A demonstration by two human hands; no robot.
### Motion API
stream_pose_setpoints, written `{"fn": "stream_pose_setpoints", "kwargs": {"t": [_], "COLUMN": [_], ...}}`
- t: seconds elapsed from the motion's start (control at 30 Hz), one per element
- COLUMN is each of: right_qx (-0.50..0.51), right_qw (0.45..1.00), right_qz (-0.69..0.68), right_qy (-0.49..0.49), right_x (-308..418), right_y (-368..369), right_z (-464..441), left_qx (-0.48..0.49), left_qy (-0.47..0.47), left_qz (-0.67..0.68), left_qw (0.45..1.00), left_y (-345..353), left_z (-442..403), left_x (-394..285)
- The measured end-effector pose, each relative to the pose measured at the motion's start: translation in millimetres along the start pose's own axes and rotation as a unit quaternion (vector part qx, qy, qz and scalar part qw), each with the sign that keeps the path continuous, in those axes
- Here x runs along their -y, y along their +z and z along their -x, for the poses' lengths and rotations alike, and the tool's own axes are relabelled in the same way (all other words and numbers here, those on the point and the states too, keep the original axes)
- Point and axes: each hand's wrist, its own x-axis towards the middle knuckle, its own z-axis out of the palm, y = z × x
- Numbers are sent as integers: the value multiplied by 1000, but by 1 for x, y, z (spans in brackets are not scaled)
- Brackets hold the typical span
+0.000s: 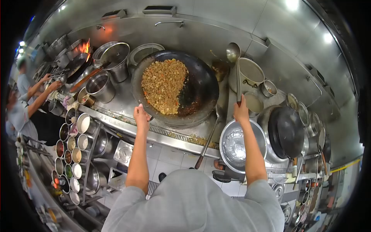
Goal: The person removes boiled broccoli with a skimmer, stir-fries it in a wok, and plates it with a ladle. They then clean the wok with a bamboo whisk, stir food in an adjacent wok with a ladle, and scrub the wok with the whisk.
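Note:
A large dark wok [201,83] stands on the steel stove, and fried rice [162,85] with bits of orange and yellow covers its left half. My left hand [142,115] is closed at the wok's near left rim, around its edge or handle. In my right hand [241,111] is the handle of a long ladle [233,53], held upright to the right of the wok with its bowl at the far end. Just below that hand sits a wide, shiny metal basin [243,145].
Flames rise at a second wok [79,67] on the left, where co-workers' hands [54,85] are busy. A long-handled spatula [208,143] leans on the stove's front edge. Ingredient containers [83,123] line the left. Pots and a black wok [288,131] stand right.

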Motion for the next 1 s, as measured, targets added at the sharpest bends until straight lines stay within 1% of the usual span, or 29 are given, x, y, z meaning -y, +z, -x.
{"fn": "stream_pose_setpoints", "kwargs": {"t": [0.03, 0.07, 0.1, 0.17, 0.2, 0.27, 0.3, 0.37, 0.4, 0.43, 0.5, 0.53, 0.57, 0.63, 0.7, 0.77, 0.8, 0.83, 0.9, 0.97, 1.0], "right_qx": [4, 103, 191, 222, 221, 252, 249, 264, 254, 252, 253, 281, 280, 291, 293, 328, 364, 362, 354, 367, 357], "right_qw": [1000, 977, 907, 895, 895, 875, 874, 832, 806, 806, 734, 702, 699, 625, 605, 587, 563, 562, 641, 643, 656], "right_qz": [3, -166, -332, -321, -322, -322, -322, -382, -416, -418, -505, -536, -539, -595, -608, -603, -614, -617, -539, -531, -522], "right_qy": [2, 90, 173, 216, 216, 262, 265, 303, 335, 335, 378, 376, 376, 413, 423, 429, 417, 415, 416, 412, 412], "right_x": [0, -3, -6, -20, -20, -16, -17, -16, -9, -9, -14, -14, -15, -14, -11, -10, -8, -6, 1, -10, -5], "right_y": [-4, -14, -20, -9, -5, 5, 10, 24, 27, 34, 48, 53, 58, 69, 77, 79, 79, 78, 77, 81, 78], "right_z": [12, 34, 53, 79, 90, 109, 115, 123, 126, 127, 128, 128, 130, 135, 138, 138, 137, 138, 140, 140, 142], "left_qx": [-4, -7, -5, -8, -2, 4, 2, 4, 5, 5, 5, 2, 4, -14, -13, -4, 0, 1, 3, 3, 4], "left_qy": [-3, -14, -19, -16, -11, -9, -9, -10, -10, -8, -8, -8, -7, -7, -12, -17, -18, -25, -30, -52, -50], "left_qz": [-1, 10, 20, 12, 14, 14, 10, 4, 7, 10, 11, 13, 9, 18, 17, 28, 25, 37, 47, 63, 60], "left_qw": [1000, 1000, 1000, 1000, 1000, 1000, 1000, 1000, 1000, 1000, 1000, 1000, 1000, 1000, 1000, 999, 1000, 999, 998, 997, 997], "left_y": [1, -1, 2, 1, 0, -2, -2, -2, -3, -3, -4, -5, -4, -1, -2, -2, -1, -1, -3, -8, -7], "left_z": [2, 5, 5, 4, 2, 2, 2, 1, 1, 1, 2, 2, 2, 4, 5, 5, 7, 8, 7, 3, 4], "left_x": [-1, -2, -5, -5, -2, 1, 2, 3, 4, 4, 6, 7, 9, 9, 8, 9, 8, 7, 6, 9, 8]}}
